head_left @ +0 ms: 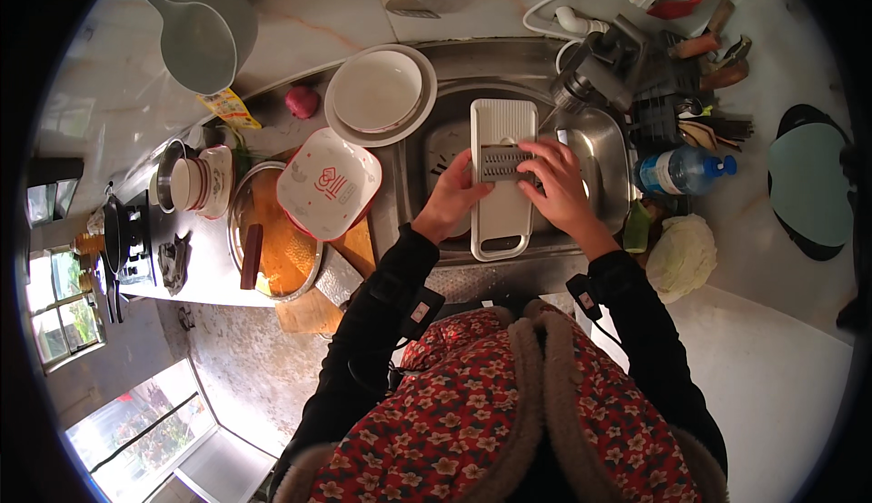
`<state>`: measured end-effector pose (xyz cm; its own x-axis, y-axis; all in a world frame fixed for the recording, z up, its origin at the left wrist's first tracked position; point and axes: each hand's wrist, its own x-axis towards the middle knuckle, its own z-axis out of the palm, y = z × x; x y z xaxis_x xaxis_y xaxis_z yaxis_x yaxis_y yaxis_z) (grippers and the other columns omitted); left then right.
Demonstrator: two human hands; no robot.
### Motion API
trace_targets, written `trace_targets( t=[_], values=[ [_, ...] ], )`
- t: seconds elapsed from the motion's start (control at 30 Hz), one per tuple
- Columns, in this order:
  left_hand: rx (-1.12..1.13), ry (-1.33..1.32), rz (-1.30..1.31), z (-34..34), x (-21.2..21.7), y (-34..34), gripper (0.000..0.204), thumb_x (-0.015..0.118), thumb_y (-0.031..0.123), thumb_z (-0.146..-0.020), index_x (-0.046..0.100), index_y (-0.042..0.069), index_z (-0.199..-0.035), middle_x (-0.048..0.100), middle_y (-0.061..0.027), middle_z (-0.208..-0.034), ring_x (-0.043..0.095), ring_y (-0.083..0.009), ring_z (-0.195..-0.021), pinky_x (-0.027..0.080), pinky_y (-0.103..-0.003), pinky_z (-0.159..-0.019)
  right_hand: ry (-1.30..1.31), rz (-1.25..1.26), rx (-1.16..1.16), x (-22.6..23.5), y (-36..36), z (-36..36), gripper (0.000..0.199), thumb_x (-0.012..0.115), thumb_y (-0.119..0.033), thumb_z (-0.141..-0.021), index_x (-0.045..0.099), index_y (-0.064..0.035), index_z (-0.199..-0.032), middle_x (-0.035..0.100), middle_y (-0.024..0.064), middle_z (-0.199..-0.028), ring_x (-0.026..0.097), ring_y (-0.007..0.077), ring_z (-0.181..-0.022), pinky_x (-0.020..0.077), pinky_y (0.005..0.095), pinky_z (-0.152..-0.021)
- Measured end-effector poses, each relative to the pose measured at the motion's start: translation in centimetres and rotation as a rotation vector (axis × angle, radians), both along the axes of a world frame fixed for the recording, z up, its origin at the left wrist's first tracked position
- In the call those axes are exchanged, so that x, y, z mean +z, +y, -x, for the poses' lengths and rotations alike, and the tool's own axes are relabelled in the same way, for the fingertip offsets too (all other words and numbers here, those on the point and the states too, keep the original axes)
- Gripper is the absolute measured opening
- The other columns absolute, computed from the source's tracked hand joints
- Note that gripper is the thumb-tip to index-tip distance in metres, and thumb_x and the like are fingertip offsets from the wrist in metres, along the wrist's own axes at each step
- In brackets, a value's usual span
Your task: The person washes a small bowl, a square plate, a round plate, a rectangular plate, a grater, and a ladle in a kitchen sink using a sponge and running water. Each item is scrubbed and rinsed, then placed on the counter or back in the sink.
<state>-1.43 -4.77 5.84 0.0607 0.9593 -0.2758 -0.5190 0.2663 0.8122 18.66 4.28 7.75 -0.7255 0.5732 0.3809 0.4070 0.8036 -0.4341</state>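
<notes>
A white hand grater [501, 212] with a metal toothed plate across its middle is held above the sink, its loop handle toward me. My left hand [452, 199] grips its left edge, the thumb against the frame. My right hand [561, 185] is at the right edge, fingers bent and touching the metal plate [501, 165]. Beneath the grater lies the stainless steel sink [427, 121], whose bottom is partly hidden by my hands and the grater.
Left of the sink stand stacked white plates [377, 89], a square red-rimmed dish [329, 185], and a steel basin [238, 203] with a cleaver [252, 258]. A red onion [302, 101] sits behind. To the right are a blue water bottle [683, 172], a cabbage [681, 258] and a black knife rack [656, 108].
</notes>
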Motion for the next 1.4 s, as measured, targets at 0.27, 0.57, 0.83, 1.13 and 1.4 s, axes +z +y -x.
trace_targets(
  t=[0.27,0.57,0.83,1.13,1.4],
  values=[
    [-0.084,-0.005,-0.004,0.1,0.2,-0.2,0.06,0.056,-0.007,-0.089,0.035,0.004,-0.144,0.059,-0.0086,-0.124,0.059,-0.0165,-0.111,0.048,-0.033,-0.096,-0.143,0.039,-0.023,0.6,0.2,0.2,0.057,0.081,-0.021,-0.069,0.058,-0.0151,-0.121,0.054,0.0028,-0.116,0.05,0.0275,-0.109,0.0382,0.0426,-0.098],
    [-0.13,0.08,-0.058,0.5,0.4,0.0,0.059,0.057,-0.002,-0.092,0.033,0.006,-0.145,0.064,-0.0092,-0.116,0.062,-0.0146,-0.104,0.049,-0.031,-0.092,-0.195,0.061,-0.032,1.2,0.6,0.5,0.057,0.083,-0.024,-0.066,0.057,-0.0139,-0.117,0.054,0.0048,-0.113,0.05,0.0277,-0.109,0.036,0.0422,-0.099],
    [-0.132,0.046,-0.016,0.3,0.6,-0.1,0.058,0.057,-0.002,-0.092,0.034,0.006,-0.144,0.063,-0.0088,-0.119,0.061,-0.0145,-0.106,0.048,-0.031,-0.093,-0.091,0.032,-0.053,1.1,1.0,0.5,0.053,0.083,-0.021,-0.064,0.056,-0.0115,-0.109,0.055,0.0067,-0.11,0.05,0.0288,-0.107,0.0379,0.0419,-0.096],
    [-0.138,0.014,0.025,0.5,0.2,0.2,0.056,0.057,0.0,-0.094,0.034,0.007,-0.144,0.064,-0.0086,-0.118,0.062,-0.0141,-0.105,0.05,-0.029,-0.089,-0.071,0.058,-0.001,1.6,1.7,0.2,0.053,0.08,-0.017,-0.069,0.057,-0.0118,-0.117,0.057,0.0045,-0.116,0.05,0.0286,-0.112,0.0384,0.0418,-0.099],
    [-0.123,-0.018,0.011,0.7,0.3,0.3,0.054,0.057,0.0,-0.094,0.035,0.007,-0.143,0.065,-0.0084,-0.116,0.063,-0.0145,-0.103,0.051,-0.03,-0.089,-0.059,0.143,0.01,1.4,1.7,0.4,0.046,0.079,-0.016,-0.072,0.062,-0.0128,-0.114,0.055,0.0039,-0.12,0.049,0.0287,-0.113,0.038,0.0416,-0.1]
  ],
)
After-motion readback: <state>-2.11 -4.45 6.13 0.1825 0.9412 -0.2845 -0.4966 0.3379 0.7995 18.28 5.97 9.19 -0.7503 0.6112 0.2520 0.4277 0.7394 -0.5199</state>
